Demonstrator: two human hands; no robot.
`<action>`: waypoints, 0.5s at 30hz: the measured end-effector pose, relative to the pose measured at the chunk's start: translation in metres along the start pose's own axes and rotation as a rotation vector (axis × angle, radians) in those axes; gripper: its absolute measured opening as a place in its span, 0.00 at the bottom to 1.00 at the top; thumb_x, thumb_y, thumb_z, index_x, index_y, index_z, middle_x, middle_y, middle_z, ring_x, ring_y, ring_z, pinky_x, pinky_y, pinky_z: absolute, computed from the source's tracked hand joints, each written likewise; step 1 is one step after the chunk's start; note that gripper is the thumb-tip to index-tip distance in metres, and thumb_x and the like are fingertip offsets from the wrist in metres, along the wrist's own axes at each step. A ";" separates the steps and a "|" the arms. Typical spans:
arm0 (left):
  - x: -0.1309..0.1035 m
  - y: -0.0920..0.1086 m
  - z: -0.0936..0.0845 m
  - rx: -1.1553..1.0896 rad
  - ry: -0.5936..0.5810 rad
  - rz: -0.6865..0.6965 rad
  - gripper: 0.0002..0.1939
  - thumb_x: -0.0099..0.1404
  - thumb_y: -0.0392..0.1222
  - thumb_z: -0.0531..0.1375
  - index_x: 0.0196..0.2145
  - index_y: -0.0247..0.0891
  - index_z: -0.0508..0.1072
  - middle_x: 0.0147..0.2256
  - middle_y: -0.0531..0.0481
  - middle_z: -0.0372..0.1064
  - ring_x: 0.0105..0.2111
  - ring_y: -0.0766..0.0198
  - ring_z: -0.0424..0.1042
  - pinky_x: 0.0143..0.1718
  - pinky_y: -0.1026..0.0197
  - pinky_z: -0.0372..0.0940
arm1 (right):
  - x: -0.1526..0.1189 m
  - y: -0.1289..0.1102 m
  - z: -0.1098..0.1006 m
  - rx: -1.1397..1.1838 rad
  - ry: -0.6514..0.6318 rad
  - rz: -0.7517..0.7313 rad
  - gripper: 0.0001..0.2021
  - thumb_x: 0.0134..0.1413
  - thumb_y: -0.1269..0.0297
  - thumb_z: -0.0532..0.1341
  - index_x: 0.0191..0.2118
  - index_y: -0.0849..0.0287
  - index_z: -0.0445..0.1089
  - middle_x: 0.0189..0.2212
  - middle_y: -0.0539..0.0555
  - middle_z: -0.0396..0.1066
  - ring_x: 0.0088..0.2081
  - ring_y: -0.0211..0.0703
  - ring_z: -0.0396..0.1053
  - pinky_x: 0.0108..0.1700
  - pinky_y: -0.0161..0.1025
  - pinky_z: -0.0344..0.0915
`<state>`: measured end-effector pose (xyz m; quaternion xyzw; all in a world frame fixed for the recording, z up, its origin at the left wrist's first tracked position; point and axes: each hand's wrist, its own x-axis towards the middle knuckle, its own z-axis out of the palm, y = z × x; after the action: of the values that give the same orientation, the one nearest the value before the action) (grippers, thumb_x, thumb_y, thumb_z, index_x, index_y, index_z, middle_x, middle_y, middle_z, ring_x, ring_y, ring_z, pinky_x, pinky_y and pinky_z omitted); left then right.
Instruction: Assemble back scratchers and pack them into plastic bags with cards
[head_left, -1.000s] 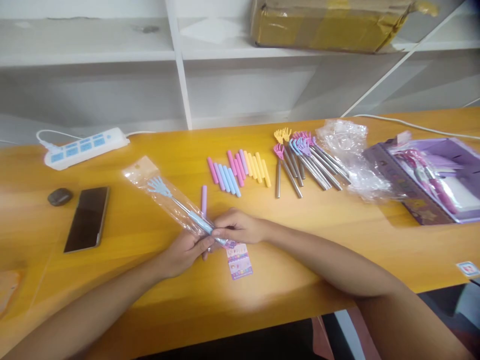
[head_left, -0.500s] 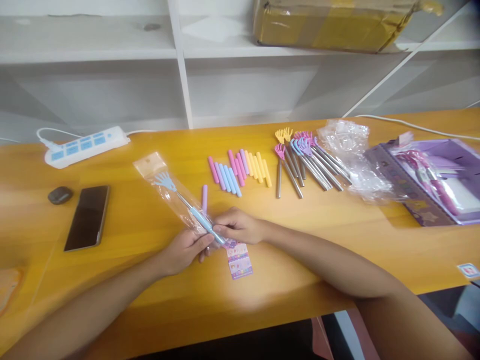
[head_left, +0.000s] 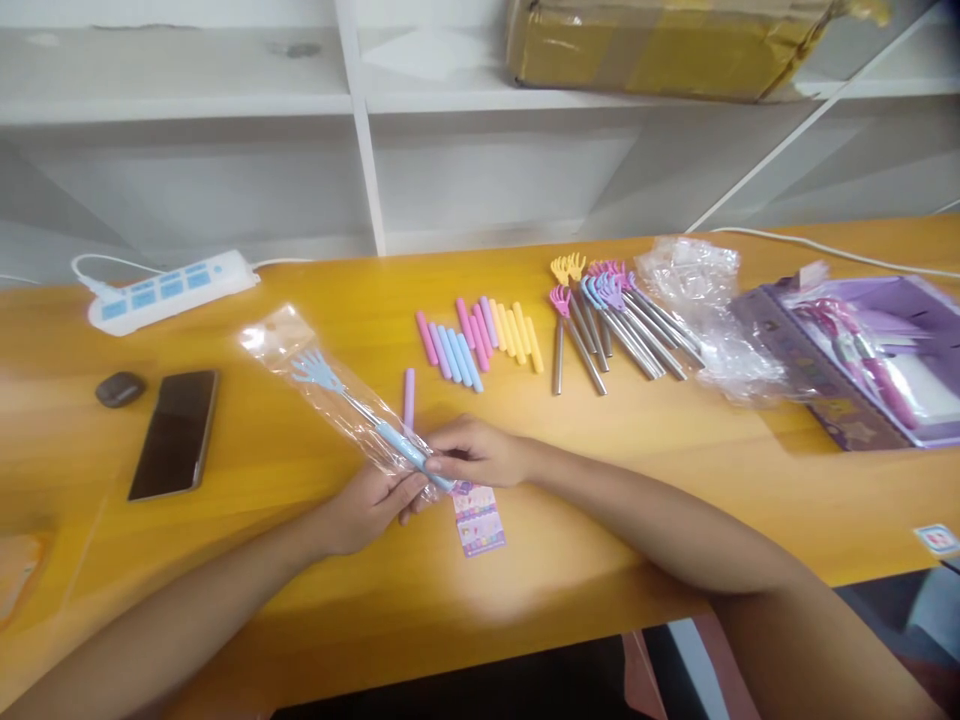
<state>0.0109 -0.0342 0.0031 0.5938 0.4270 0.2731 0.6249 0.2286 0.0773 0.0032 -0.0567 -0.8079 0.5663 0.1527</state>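
A blue hand-shaped back scratcher (head_left: 397,440) with a metal rod lies slantwise inside a clear plastic bag (head_left: 315,400), its claw end pointing to the upper left. My left hand (head_left: 375,508) is closed round the bag near the handle's lower end, with the thumb on top. Just opposite, my right hand (head_left: 476,450) pinches the same handle end between thumb and fingers. The bag's mouth is partly hidden by my fingers. A printed purple card (head_left: 480,522) lies on the table below my hands, and a purple tube (head_left: 409,398) lies just above them.
Several coloured tubes (head_left: 459,358) lie mid-table. Right of them are loose back scratchers (head_left: 630,325), crumpled plastic bags (head_left: 697,290) and a purple box (head_left: 840,400). A phone (head_left: 172,435), a small black case (head_left: 120,389) and a power strip (head_left: 176,292) are at left.
The bag's far end and the scratcher's claw have shifted slightly left and down. Both hands stay nearly where they were, still holding the handle end.
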 end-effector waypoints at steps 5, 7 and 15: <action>0.000 -0.006 0.001 -0.028 -0.012 0.013 0.21 0.80 0.56 0.50 0.38 0.37 0.69 0.33 0.51 0.65 0.30 0.65 0.66 0.33 0.61 0.66 | 0.000 -0.004 -0.001 0.084 0.021 0.032 0.24 0.75 0.48 0.55 0.32 0.63 0.67 0.26 0.49 0.65 0.28 0.31 0.61 0.32 0.31 0.59; 0.001 -0.006 0.002 -0.052 -0.010 0.026 0.21 0.80 0.57 0.50 0.39 0.37 0.69 0.32 0.51 0.64 0.29 0.65 0.65 0.32 0.61 0.66 | 0.001 -0.007 -0.002 0.089 0.006 0.047 0.24 0.76 0.48 0.54 0.32 0.63 0.67 0.27 0.49 0.66 0.29 0.31 0.62 0.33 0.31 0.60; -0.009 0.004 0.004 -0.016 -0.068 0.143 0.21 0.78 0.57 0.53 0.40 0.38 0.76 0.34 0.47 0.70 0.32 0.61 0.68 0.35 0.60 0.67 | -0.010 -0.036 0.007 -0.055 0.011 -0.032 0.21 0.76 0.53 0.54 0.33 0.62 0.68 0.26 0.49 0.66 0.28 0.31 0.62 0.34 0.30 0.60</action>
<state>0.0110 -0.0437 0.0085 0.6267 0.3598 0.3000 0.6227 0.2389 0.0560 0.0329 -0.0511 -0.8230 0.5412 0.1648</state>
